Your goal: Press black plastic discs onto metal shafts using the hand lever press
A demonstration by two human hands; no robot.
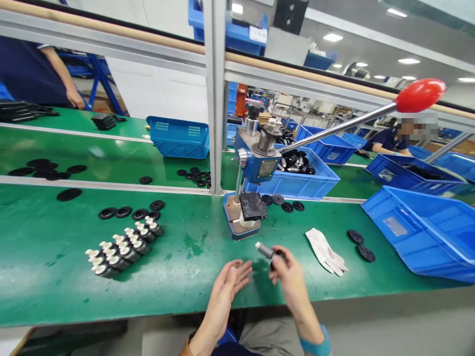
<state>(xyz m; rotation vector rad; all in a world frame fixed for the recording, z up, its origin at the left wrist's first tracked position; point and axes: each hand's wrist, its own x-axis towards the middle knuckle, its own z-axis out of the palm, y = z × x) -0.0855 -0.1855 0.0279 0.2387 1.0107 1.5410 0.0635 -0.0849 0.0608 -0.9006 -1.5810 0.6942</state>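
My right hand point(287, 274) is closed around the black end of a small cylindrical part point(265, 250), grey along its body with a pale tip pointing up and left. Beside it, my left hand point(229, 282) is held over the green bench with its fingers stretched out and nothing in it. Just beyond both hands stands a blue hand press point(260, 165) with a long lever ending in a red knob point(420, 95). A black block point(253, 205) sits at the press's base. Left of my hands, several black parts with white tops point(120, 249) stand in two rows.
A white glove point(325, 251) and black discs point(366, 253) lie to the right, near a large blue bin point(419, 232). Behind the press is a blue bin of parts point(297, 180). More black discs point(123, 212) lie left. Co-workers are across the bench.
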